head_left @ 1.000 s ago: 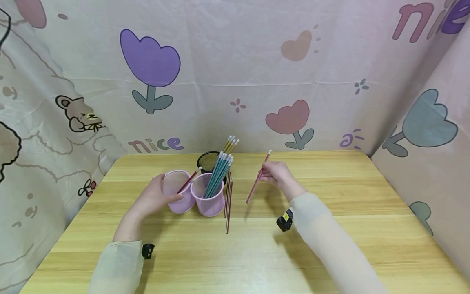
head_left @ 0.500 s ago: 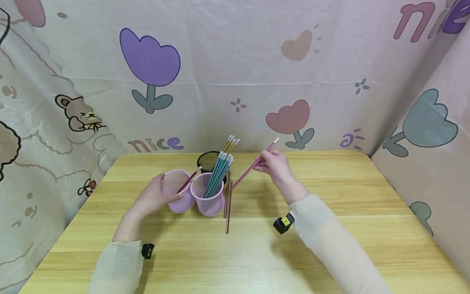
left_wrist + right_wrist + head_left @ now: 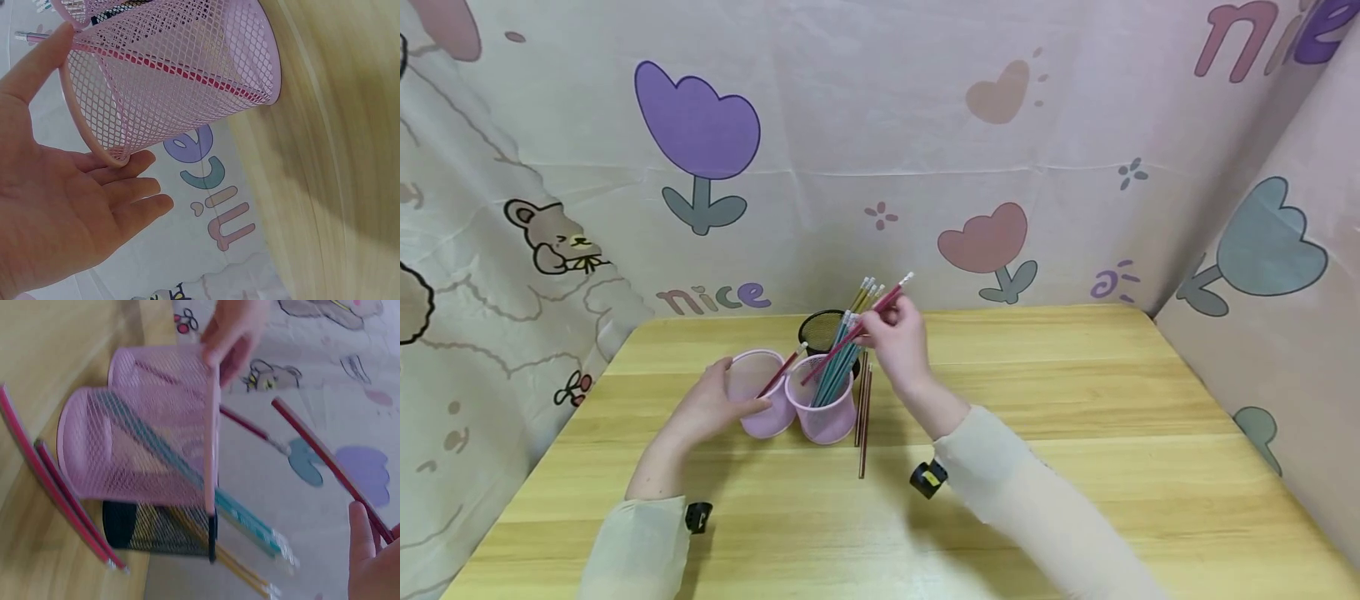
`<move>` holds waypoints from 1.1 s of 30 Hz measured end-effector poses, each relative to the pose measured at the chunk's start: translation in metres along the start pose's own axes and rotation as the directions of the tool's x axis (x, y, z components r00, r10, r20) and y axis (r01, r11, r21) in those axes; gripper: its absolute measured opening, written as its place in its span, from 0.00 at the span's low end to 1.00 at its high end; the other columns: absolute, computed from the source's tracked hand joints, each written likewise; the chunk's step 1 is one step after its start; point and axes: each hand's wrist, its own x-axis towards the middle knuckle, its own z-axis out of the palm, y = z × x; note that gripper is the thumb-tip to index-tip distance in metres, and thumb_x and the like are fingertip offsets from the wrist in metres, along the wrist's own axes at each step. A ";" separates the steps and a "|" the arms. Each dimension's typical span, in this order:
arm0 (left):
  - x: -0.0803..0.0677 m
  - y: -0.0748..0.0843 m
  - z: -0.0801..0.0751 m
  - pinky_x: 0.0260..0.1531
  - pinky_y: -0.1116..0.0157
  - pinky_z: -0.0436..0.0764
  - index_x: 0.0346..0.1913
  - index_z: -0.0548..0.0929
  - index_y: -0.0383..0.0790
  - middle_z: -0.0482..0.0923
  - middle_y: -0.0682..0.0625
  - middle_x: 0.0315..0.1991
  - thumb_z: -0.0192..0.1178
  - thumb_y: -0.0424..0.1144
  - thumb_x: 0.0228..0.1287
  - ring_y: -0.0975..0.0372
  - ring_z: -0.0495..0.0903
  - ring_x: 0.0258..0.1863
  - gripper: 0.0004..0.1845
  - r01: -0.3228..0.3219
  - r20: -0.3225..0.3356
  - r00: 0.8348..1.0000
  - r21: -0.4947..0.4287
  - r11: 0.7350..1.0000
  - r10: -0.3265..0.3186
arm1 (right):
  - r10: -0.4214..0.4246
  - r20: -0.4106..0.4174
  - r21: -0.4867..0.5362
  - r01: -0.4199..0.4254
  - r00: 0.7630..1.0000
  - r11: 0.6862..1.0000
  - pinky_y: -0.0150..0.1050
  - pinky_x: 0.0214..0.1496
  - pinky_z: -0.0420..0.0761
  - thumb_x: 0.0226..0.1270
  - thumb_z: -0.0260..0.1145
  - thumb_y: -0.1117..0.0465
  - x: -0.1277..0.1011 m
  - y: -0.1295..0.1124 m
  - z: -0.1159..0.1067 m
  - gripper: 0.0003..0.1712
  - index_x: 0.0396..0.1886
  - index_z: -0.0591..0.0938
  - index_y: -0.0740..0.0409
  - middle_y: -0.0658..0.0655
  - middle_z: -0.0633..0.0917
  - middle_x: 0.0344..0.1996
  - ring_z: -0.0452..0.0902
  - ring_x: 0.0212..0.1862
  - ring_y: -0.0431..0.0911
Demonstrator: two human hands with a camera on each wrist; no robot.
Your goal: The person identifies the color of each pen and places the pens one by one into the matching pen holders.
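The wooden worktop (image 3: 1075, 433) carries three mesh cups bunched near its far middle: a black cup (image 3: 822, 329) at the back with yellow pencils (image 3: 867, 292), a right pink cup (image 3: 822, 410) full of teal pencils (image 3: 835, 367), and a left pink cup (image 3: 758, 400) with just one red pencil (image 3: 781, 371) leaning in it. The sorting looks well along, judging by the filled cups: the teal and yellow sets are stowed, while three or so red pencils (image 3: 863, 417) lie flat just beside the right pink cup. The left hand (image 3: 707, 404) curls round the left pink cup's rim, steadying it. The right hand (image 3: 898, 337) pinches another red pencil (image 3: 857, 329), thin, white-tipped, slanted in the air above the cups with its lower end towards the pink ones, not yet in any of them.
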 end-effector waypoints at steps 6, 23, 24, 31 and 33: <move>-0.001 -0.003 0.000 0.61 0.37 0.63 0.69 0.43 0.20 0.51 0.22 0.67 0.65 0.54 0.54 0.33 0.59 0.63 0.57 0.011 0.001 1.000 -0.006 1.000 -0.011 | 0.005 0.021 -0.031 -0.005 1.000 1.000 0.38 0.42 0.85 0.60 0.58 0.72 -0.004 0.010 0.026 0.10 0.42 0.71 0.68 0.68 0.82 0.39 0.81 0.34 0.44; 0.001 -0.003 0.002 0.61 0.38 0.62 0.69 0.43 0.20 0.50 0.22 0.67 0.65 0.53 0.54 0.33 0.58 0.64 0.56 -0.002 0.002 1.000 -0.024 1.000 0.002 | -0.030 0.010 -0.156 0.031 1.000 0.987 0.37 0.36 0.86 0.60 0.58 0.71 0.003 0.038 0.051 0.06 0.38 0.74 0.69 0.69 0.84 0.34 0.83 0.37 0.62; 0.001 -0.003 0.002 0.61 0.38 0.62 0.69 0.43 0.20 0.50 0.22 0.67 0.65 0.53 0.54 0.33 0.58 0.64 0.56 -0.003 0.002 1.000 -0.024 1.000 0.003 | -0.028 0.013 -0.169 0.029 1.000 0.985 0.36 0.34 0.86 0.61 0.58 0.71 0.003 0.039 0.052 0.06 0.38 0.74 0.68 0.68 0.85 0.34 0.83 0.36 0.62; 0.002 -0.003 0.002 0.62 0.38 0.62 0.69 0.43 0.19 0.50 0.21 0.67 0.65 0.53 0.54 0.33 0.58 0.64 0.56 -0.001 0.000 1.000 -0.009 1.000 0.001 | -0.029 -0.008 -0.268 0.026 1.000 0.963 0.32 0.26 0.83 0.61 0.58 0.69 0.002 0.045 0.060 0.06 0.38 0.76 0.66 0.64 0.86 0.31 0.83 0.30 0.56; 0.002 -0.002 0.002 0.62 0.38 0.61 0.69 0.43 0.19 0.50 0.21 0.67 0.65 0.53 0.54 0.33 0.57 0.64 0.56 0.001 0.000 1.000 -0.009 1.000 -0.001 | -0.030 -0.021 -0.291 0.023 0.999 0.956 0.31 0.25 0.82 0.60 0.59 0.69 0.002 0.046 0.062 0.06 0.37 0.76 0.66 0.64 0.86 0.31 0.84 0.32 0.59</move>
